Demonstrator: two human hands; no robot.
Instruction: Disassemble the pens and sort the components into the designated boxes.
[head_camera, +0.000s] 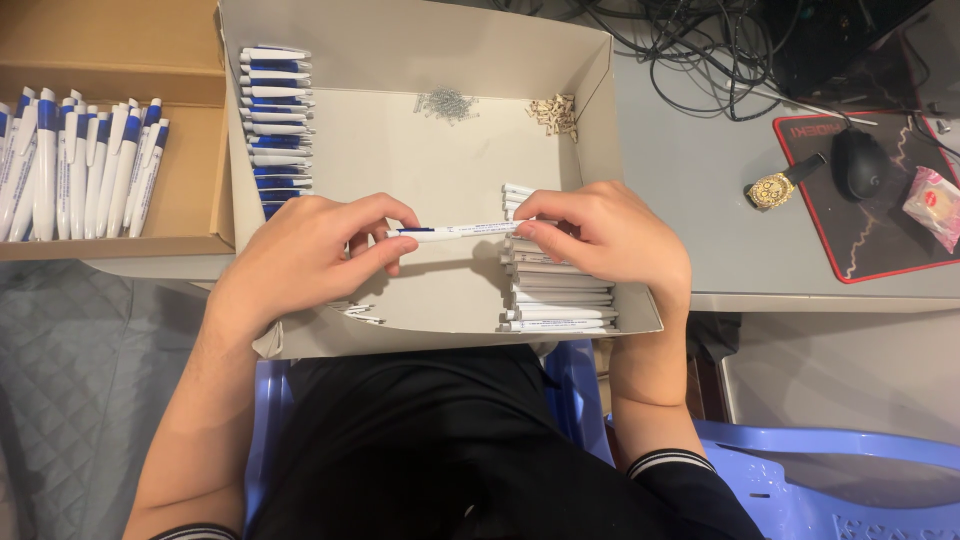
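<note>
Seen from above, over a white cardboard box (420, 60). Left hand (310, 250) and right hand (600, 235) pinching opposite ends of one white pen with a blue tip (455, 232), held level above the box middle, fingers closed tight. Stack of white pen barrels (560, 300) at 4 o'clock. Blue-and-white pen parts (277, 120) at 10 o'clock. Small metal springs (447, 103) at 12 o'clock.

Brown cardboard box (190, 215) of finished pens at counter's left edge; black mouse (860, 163) on red-trimmed mouse pad (880, 250) at right edge, gold wristwatch (775, 188) beside it, pink wrapped packet (935, 203), cables (700, 45) tangled at far edge
</note>
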